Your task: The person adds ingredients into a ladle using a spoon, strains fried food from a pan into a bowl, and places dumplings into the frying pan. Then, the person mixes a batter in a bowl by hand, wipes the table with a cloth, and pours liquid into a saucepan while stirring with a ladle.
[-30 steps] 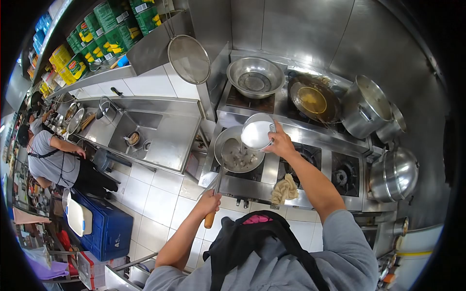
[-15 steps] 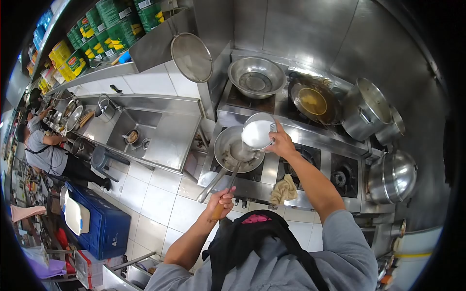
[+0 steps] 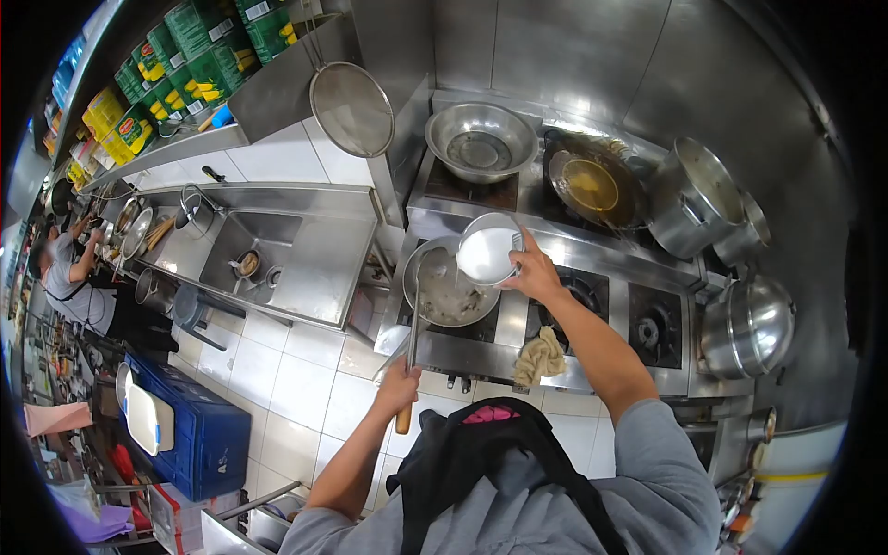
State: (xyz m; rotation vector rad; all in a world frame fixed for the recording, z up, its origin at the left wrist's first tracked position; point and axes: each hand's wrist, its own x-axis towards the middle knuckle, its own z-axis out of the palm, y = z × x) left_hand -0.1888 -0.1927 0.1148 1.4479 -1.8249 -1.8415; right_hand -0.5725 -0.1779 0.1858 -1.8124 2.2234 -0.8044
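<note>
My right hand (image 3: pixel 534 264) grips a small metal pot (image 3: pixel 465 239) of white liquid, tilted over the left edge of a round pan (image 3: pixel 412 301). A thin stream seems to run from its rim. In the pan lies cloudy liquid (image 3: pixel 458 305) with pieces I cannot make out. My left hand (image 3: pixel 398 387) is closed around a long ladle (image 3: pixel 413 324) with a wooden end (image 3: pixel 403 421); its head dips into the pan's left side. Beside my left hand, the pan's handle (image 3: pixel 393 359) points toward me. A crumpled cloth (image 3: pixel 540 357) lies on the stove's front edge.
Behind the pan stand a wide metal basin (image 3: pixel 481 139), a dark wok (image 3: pixel 592 185) with yellowish oil, and a tall stockpot (image 3: pixel 694 194). At left are a steel sink (image 3: pixel 250 254), a hanging strainer (image 3: pixel 351 109), a blue cooler (image 3: pixel 199 435) and another person (image 3: pixel 79 277) farther off.
The ladle has swung left, its head now at the pan's left side and its handle more upright. My left hand moved slightly left. The pot stays tilted; more liquid shows in the pan.
</note>
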